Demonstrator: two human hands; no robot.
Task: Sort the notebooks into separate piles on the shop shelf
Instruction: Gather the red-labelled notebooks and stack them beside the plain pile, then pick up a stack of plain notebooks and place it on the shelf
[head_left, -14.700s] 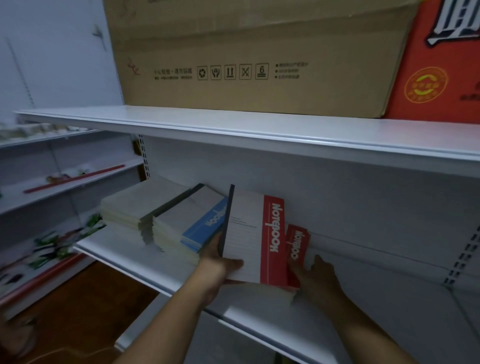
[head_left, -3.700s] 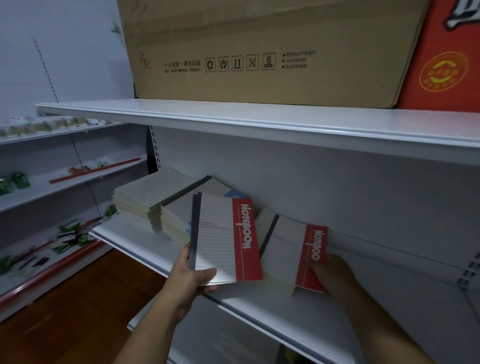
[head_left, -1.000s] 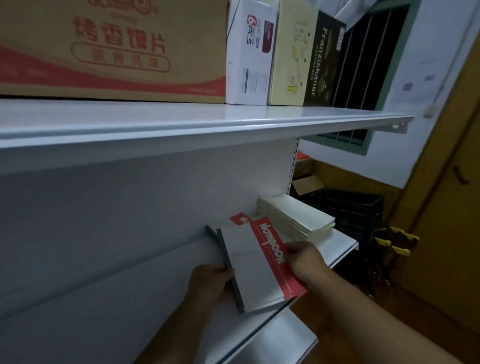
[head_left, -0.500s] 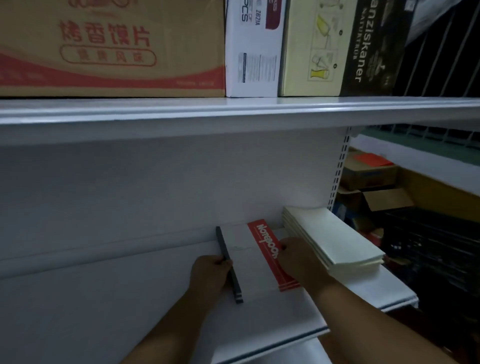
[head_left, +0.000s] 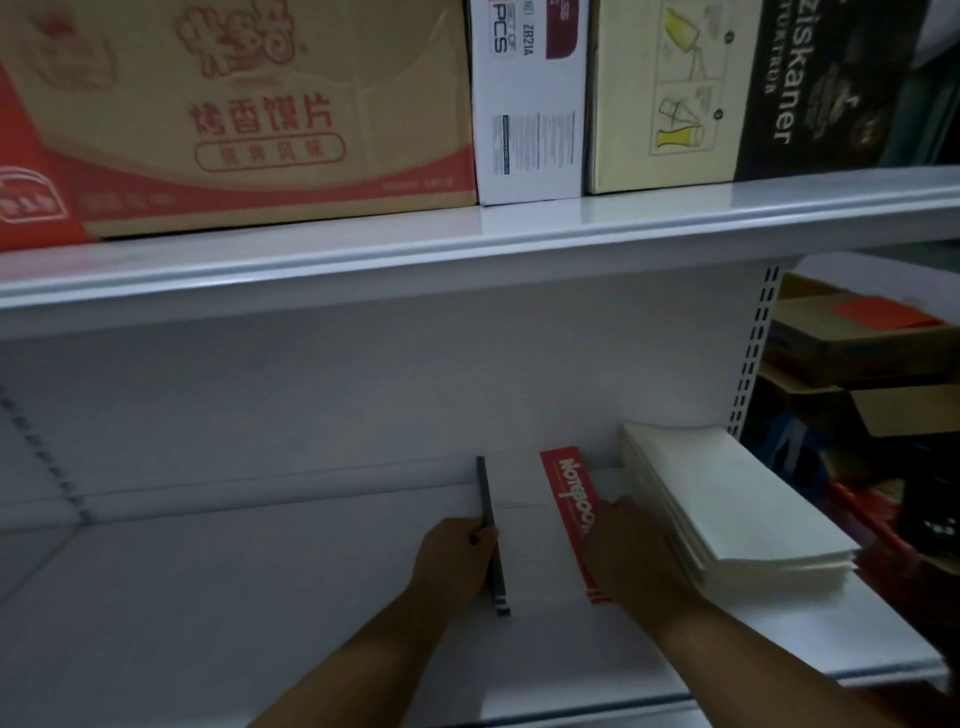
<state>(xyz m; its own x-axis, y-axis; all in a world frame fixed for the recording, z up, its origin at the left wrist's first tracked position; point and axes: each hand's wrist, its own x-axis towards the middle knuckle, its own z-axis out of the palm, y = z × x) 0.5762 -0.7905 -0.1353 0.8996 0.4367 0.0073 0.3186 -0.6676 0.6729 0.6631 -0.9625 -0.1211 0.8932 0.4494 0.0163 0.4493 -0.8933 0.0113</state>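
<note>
A white notebook with a red band and a dark spine (head_left: 530, 525) lies flat on the white shelf (head_left: 234, 597). My left hand (head_left: 457, 561) presses against its dark spine on the left. My right hand (head_left: 631, 556) rests on its red right edge. Just to the right stands a pile of cream notebooks (head_left: 727, 509), close to the right hand. Whether more notebooks lie under the red one is hidden.
The upper shelf (head_left: 467, 244) overhangs close above, loaded with a brown and red carton (head_left: 234, 114), a white box (head_left: 530, 104) and a yellow and black box (head_left: 727, 93). Cardboard boxes (head_left: 857, 353) sit beyond the shelf's right end.
Since a second ago the red-band notebook has gone from tilted in my hands to flat on the shelf beside the cream pile. Both hands stay at its edges.
</note>
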